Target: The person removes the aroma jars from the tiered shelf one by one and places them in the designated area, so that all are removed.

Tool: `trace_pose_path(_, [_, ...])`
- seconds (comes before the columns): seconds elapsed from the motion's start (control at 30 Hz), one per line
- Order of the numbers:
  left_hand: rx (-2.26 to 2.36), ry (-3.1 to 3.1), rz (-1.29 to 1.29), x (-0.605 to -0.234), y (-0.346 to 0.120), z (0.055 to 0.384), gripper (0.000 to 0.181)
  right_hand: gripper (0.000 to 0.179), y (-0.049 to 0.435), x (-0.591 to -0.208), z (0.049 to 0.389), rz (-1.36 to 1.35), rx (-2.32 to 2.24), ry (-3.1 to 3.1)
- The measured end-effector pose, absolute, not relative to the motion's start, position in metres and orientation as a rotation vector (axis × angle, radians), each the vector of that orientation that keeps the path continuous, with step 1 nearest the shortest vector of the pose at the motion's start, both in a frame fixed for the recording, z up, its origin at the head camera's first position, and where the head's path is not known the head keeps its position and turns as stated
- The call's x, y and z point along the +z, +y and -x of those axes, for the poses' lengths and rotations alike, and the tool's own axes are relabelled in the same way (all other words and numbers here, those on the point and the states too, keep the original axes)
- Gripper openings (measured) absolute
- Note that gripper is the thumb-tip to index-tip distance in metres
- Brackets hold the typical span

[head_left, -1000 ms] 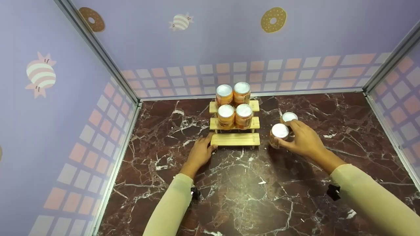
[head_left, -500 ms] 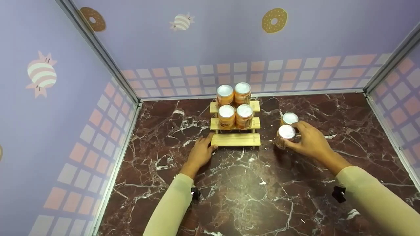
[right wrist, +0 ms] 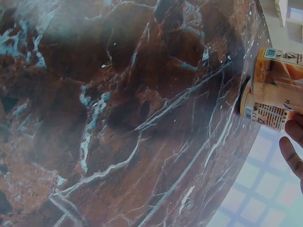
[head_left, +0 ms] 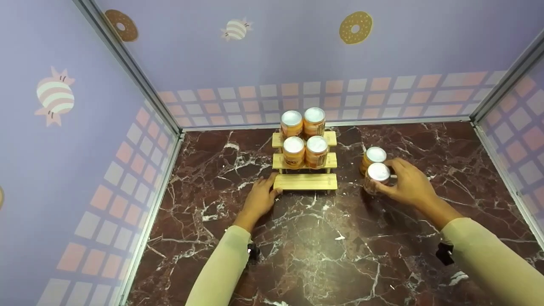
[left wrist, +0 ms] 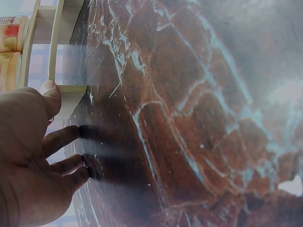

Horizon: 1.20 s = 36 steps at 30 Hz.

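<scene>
A three-step wooden rack (head_left: 305,181) stands mid-table with two orange white-lidded cans on its top step (head_left: 302,120) and two on its middle step (head_left: 304,149); the lowest step is bare. My right hand (head_left: 399,180) grips a loose can (head_left: 378,174) by its side, right of the rack. A second loose can (head_left: 375,155) stands just behind it, touching or nearly so. The right wrist view has these cans (right wrist: 272,94) at the right edge and my fingertips (right wrist: 292,150) below them. My left hand (head_left: 262,194) lies flat on the table, thumb against the lowest step's left end (left wrist: 71,91).
The marble table (head_left: 323,255) is boxed in by lilac walls at the left (head_left: 85,170), back (head_left: 297,63) and right (head_left: 522,136). Bare marble stretches in front of the rack and between my arms.
My right hand has moved the can it holds to the right, away from the rack and up beside the other loose can. The left hand has stayed put.
</scene>
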State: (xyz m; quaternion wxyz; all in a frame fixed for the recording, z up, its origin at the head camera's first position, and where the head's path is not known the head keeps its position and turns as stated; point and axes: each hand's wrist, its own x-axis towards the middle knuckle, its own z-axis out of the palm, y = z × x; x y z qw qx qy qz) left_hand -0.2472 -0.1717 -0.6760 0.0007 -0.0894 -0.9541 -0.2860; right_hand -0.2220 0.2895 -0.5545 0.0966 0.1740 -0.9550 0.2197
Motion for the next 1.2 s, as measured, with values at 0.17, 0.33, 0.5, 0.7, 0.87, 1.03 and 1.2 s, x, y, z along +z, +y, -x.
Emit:
trace_pose_path(0.17, [-0.88, -3.028, 0.262, -0.677, -0.172, 0.248, 0.07, 0.06, 0.294, -0.556, 0.221, -0.501, 0.641, -2.826])
trace_pose_path(0.33, [-0.861, -3.02, 0.272, -0.678, -0.172, 0.248, 0.07, 0.059, 0.3, -0.557, 0.221, -0.489, 0.626, -2.834])
trace_pose_path(0.5, [-0.825, -3.023, 0.285, -0.68, -0.172, 0.249, 0.071, 0.058, 0.308, -0.56, 0.223, -0.488, 0.628, -2.836])
trace_pose_path(0.7, [-0.82, -3.025, 0.288, -0.679, -0.172, 0.249, 0.071, 0.064, 0.315, -0.557, 0.225, -0.438, 0.635, -2.89])
trace_pose_path(0.87, [-0.838, -3.007, 0.305, -0.679, -0.173, 0.249, 0.07, 0.069, 0.32, -0.556, 0.227, -0.39, 0.622, -2.925])
trace_pose_path(1.03, [-0.825, -2.995, 0.326, -0.68, -0.174, 0.249, 0.07, 0.067, 0.325, -0.557, 0.23, -0.384, 0.601, -2.916])
trace_pose_path(1.2, [-0.839, -3.002, 0.304, -0.679, -0.174, 0.249, 0.07, 0.066, 0.332, -0.556, 0.233, -0.357, 0.621, -2.895])
